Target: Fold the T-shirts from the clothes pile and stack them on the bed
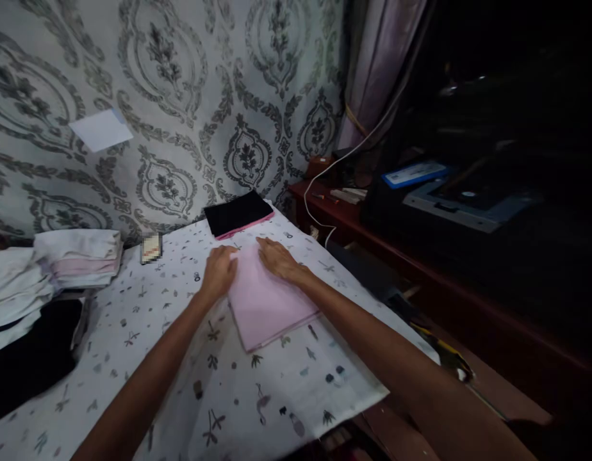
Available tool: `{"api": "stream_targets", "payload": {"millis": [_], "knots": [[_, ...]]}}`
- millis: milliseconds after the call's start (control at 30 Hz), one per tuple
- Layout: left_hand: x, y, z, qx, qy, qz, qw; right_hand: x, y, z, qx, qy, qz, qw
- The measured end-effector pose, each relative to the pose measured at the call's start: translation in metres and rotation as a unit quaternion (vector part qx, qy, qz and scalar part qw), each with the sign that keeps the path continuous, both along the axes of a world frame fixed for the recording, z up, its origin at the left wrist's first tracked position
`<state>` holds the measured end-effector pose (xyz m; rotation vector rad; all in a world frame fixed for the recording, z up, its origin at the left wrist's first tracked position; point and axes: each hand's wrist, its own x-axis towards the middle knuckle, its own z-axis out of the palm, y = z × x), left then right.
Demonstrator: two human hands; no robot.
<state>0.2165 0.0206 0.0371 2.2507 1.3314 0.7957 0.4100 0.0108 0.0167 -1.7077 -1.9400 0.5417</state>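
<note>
A folded pink cloth (271,310) lies flat on the white patterned bedsheet in front of me. My left hand (220,267) is at its far left corner, with the fingers bent in and closed on the edge. Across the far right part of the cloth rests my right hand (279,261), palm down and fingers stretched out. Just beyond both hands lies a folded black cloth (238,213) with a pink layer showing beneath it.
Folded white and pink cloths (79,256) are stacked at the left, near a black cloth (36,352). A small blurred packet (151,248) lies by the patterned wall. On the right, a dark red wooden table (344,208) runs alongside, with a white cable (320,171) hanging over its edge.
</note>
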Motion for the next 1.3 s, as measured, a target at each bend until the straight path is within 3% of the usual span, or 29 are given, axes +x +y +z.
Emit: {"api": "stream_targets", "payload": {"millis": [67, 200, 567, 733, 833, 1133, 1200, 1300], "knots": [[-0.019, 0.028, 0.000, -0.040, -0.033, 0.059, 0.997, -0.001, 0.002, -0.008, -0.017, -0.028, -0.001, 0.999], [-0.035, 0.059, -0.006, -0.107, -0.055, 0.020, 0.993, 0.000, 0.000, -0.014, -0.034, -0.106, 0.008, 0.994], [-0.026, 0.090, -0.011, -0.191, -0.002, -0.091, 0.977, -0.001, 0.001, -0.014, -0.050, -0.146, 0.019, 0.988], [-0.030, 0.094, -0.013, -0.199, 0.007, -0.122, 0.972, 0.000, 0.000, -0.012, -0.054, -0.147, 0.022, 0.987], [-0.034, 0.087, -0.016, -0.182, 0.023, -0.117, 0.976, 0.000, 0.000, -0.012, -0.047, -0.156, 0.022, 0.986], [-0.057, 0.059, -0.017, -0.007, 0.116, -0.053, 0.992, 0.000, 0.002, -0.020, -0.028, -0.165, 0.028, 0.985], [-0.061, 0.032, -0.012, 0.051, 0.101, -0.034, 0.993, 0.000, 0.003, -0.022, -0.025, -0.152, 0.033, 0.987], [-0.058, -0.038, -0.001, 0.060, 0.075, -0.041, 0.995, 0.001, 0.001, -0.021, -0.039, -0.139, 0.041, 0.989]]}}
